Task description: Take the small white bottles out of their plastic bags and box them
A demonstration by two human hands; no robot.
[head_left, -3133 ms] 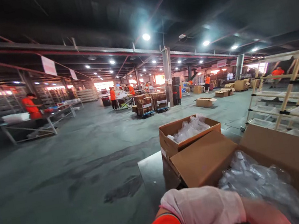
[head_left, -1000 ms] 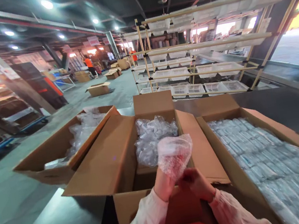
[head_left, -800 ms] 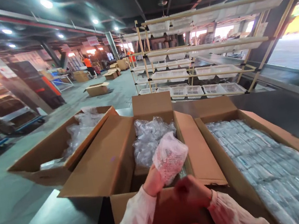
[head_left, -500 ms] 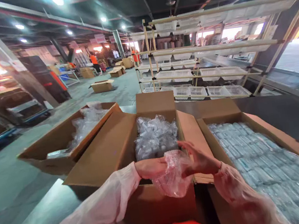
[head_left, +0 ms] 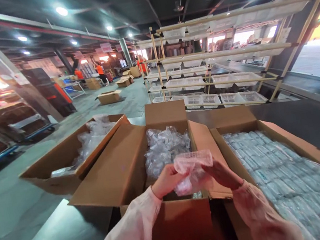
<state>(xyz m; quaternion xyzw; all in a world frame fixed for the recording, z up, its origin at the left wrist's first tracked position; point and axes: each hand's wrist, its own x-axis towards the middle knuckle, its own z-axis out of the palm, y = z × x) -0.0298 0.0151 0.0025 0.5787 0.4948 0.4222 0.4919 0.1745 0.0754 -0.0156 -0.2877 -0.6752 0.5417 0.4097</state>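
We see the right box laid with neat rows of packs; the middle box, we judge, is only part full, its bags heaped loosely. Above its near end our left hand pinches one side of a wrap and our right hand, half curled, grips the other. The wrap, laid in neither box, looks clear, pinkish, dimpled and crumpled.

Clear wrap partly blocks the open-topped middle box.
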